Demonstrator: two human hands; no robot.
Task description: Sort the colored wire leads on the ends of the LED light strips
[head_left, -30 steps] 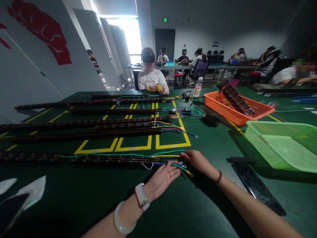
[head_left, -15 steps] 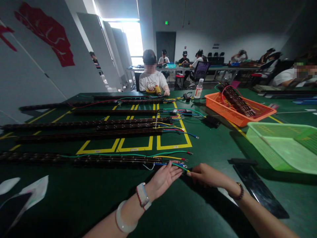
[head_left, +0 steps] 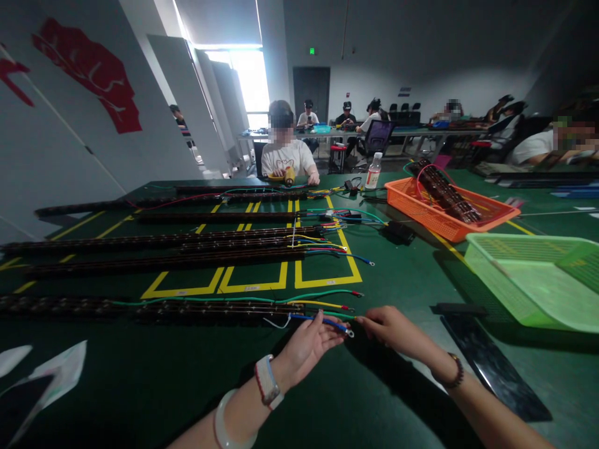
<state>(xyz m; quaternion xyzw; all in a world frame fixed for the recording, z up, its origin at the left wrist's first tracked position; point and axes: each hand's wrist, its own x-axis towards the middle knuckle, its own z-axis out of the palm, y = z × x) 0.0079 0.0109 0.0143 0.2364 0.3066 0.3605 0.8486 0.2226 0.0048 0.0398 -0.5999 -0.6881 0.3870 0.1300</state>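
Dark wire bundles lie lengthwise on the green table, and the nearest bundle (head_left: pixel 187 310) has coloured leads at its right end. A blue wire (head_left: pixel 322 321) with a ring terminal rests across the fingers of my left hand (head_left: pixel 309 346), palm up, thumb against the wire. My right hand (head_left: pixel 393 327) pinches the tip of a green wire (head_left: pixel 334 315) just right of my left hand. Behind them, a longer green lead (head_left: pixel 327 293) and a yellow lead (head_left: pixel 322 305) with red-sleeved terminals lie loose. A white tie (head_left: pixel 278 323) sticks out below the bundle.
An orange basket (head_left: pixel 421 218) holding a dark bundle and a light green basket (head_left: pixel 486 287) stand at the right. A black flat piece (head_left: pixel 496 368) lies nearer. Across the table, a person (head_left: pixel 287 156) holds a yellow tool (head_left: pixel 289 176); a bottle (head_left: pixel 373 171) stands nearby.
The blue wire now lies over my left fingers, which have curled somewhat. The green wire in my right hand has shifted behind it and lies straighter. The person's yellow tool has moved slightly left.
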